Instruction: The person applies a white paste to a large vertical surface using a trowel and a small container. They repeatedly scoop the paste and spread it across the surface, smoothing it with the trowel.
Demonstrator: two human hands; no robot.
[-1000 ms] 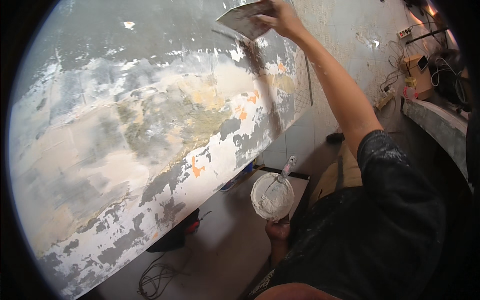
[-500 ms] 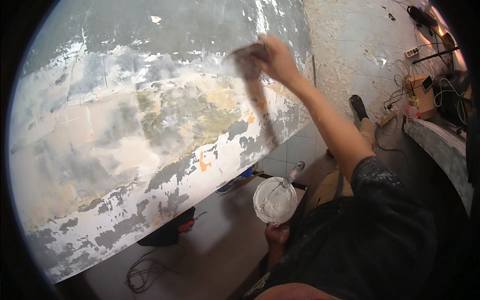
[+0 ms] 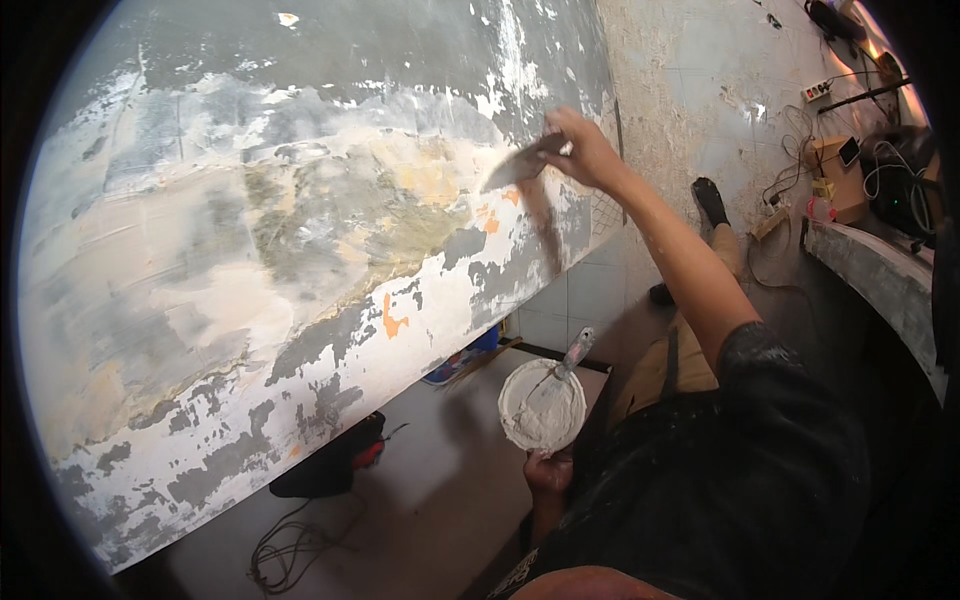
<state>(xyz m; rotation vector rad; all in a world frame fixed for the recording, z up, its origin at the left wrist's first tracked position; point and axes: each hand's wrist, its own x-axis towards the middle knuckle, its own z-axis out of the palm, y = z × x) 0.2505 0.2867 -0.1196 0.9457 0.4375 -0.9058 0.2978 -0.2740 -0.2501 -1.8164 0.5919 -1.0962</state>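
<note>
My right hand (image 3: 588, 152) is closed round a putty knife (image 3: 525, 166), its broad dark blade laid against or just over the big patchy surface (image 3: 330, 230). That surface carries grey paint, white filler, yellowish patches and small orange spots. Lower down, my left hand (image 3: 548, 470) grips a round tub (image 3: 541, 408) from beneath and at its near side; some of its fingers are hidden. Pale, thick putty fills the tub. A second knife (image 3: 573, 352) rests in it, its speckled handle sticking up past the rim.
A dark bag (image 3: 330, 462) and a loose cable (image 3: 300, 545) lie beneath the surface's lower edge. At right are a cardboard box (image 3: 845, 190), a power strip (image 3: 817, 91), tangled wires and a curved grey panel (image 3: 875, 285). Flakes litter the tiled floor (image 3: 665, 110).
My right hand and the putty knife have moved down and slightly right across the surface. The tub stays in my left hand, and the whole view has shifted a little.
</note>
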